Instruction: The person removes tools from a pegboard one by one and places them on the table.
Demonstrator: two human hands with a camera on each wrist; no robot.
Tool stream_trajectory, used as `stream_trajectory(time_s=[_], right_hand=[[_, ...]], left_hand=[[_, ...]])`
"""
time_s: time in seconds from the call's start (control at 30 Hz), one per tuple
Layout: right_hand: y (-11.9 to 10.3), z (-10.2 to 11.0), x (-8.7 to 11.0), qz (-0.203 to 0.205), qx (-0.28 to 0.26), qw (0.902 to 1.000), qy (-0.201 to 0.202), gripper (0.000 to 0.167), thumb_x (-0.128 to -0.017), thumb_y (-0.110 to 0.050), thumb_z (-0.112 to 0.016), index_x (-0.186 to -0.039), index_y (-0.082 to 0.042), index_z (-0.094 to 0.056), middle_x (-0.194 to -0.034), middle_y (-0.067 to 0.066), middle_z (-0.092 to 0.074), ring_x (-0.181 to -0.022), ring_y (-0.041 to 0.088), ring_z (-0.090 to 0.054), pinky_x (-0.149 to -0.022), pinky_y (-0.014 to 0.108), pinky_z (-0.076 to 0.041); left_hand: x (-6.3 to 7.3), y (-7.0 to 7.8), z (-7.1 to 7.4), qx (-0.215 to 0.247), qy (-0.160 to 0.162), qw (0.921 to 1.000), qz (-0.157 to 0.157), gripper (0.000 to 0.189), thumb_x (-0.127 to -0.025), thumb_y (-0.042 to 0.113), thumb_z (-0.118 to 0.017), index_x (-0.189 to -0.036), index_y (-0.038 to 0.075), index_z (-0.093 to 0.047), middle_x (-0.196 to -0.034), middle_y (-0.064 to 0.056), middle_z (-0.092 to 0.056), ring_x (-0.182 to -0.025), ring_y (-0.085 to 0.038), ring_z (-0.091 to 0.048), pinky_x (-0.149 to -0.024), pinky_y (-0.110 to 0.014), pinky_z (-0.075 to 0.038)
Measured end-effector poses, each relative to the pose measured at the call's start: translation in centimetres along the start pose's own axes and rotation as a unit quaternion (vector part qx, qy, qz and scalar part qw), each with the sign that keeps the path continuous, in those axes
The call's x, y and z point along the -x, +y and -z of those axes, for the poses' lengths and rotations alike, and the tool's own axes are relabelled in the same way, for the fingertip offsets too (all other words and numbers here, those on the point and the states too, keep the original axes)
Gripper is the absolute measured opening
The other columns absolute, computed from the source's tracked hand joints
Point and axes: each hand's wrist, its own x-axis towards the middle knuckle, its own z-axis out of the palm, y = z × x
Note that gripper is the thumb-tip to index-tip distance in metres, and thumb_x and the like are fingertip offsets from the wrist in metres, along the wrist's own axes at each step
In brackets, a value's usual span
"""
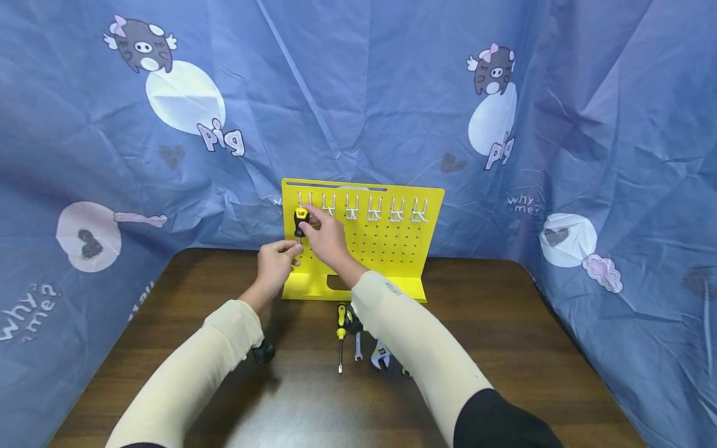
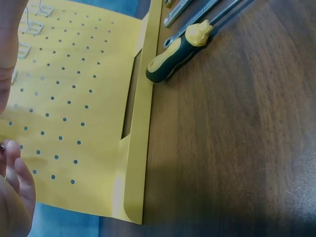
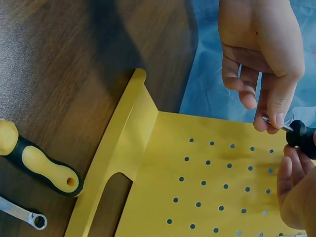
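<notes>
A short black-and-yellow screwdriver [image 1: 301, 223] is held upright before the left end of the yellow pegboard [image 1: 386, 242], close to the leftmost hook. My right hand [image 1: 329, 241] grips its handle. Lower down, my left hand [image 1: 273, 266] pinches the metal shaft between thumb and finger, its other fingers loosely bent. From the right wrist view, the left hand [image 3: 264, 54] shows on the thin shaft [image 3: 277, 123], with the right hand [image 3: 298, 190] at the black handle. In the left wrist view, only part of the left hand [image 2: 17, 192] appears at the edge.
White double hooks [image 1: 374, 210] line the pegboard's upper part. On the brown table [image 1: 302, 398] before it lie a longer yellow-and-black screwdriver [image 1: 341, 333], a combination wrench [image 1: 358, 347] and an adjustable wrench [image 1: 381, 356], partly under the right forearm. A blue curtain [image 1: 347, 93] hangs behind.
</notes>
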Motion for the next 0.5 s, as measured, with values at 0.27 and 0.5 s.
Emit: stream_trajectory(time_s=[0.27,0.5], right_hand=[[-0.6,0.8,0.2,0.008,0.012,0.9999,-0.009,0.043,-0.096,-0.017,-0.071,-0.139,-0.019,-0.063,-0.098,0.002,-0.072,-0.086,0.01,-0.069,-0.06,0.023,-0.053],[-1.3,1.3,0.6,0.024,-0.003,0.9995,-0.018,0.043,-0.094,-0.015,-0.074,-0.137,-0.014,-0.064,-0.097,0.004,-0.074,-0.086,0.011,-0.07,-0.065,0.023,-0.055]], left_hand=[[1.1,0.8,0.2,0.001,-0.013,0.9998,-0.016,0.019,-0.098,0.012,-0.068,-0.103,-0.006,-0.073,-0.079,-0.006,-0.069,-0.061,-0.012,-0.064,-0.057,-0.027,-0.054],[1.8,1.0,0.5,0.002,-0.01,0.9992,-0.04,0.02,-0.098,0.011,-0.067,-0.101,-0.008,-0.072,-0.085,-0.016,-0.071,-0.059,-0.01,-0.063,-0.056,-0.028,-0.054]])
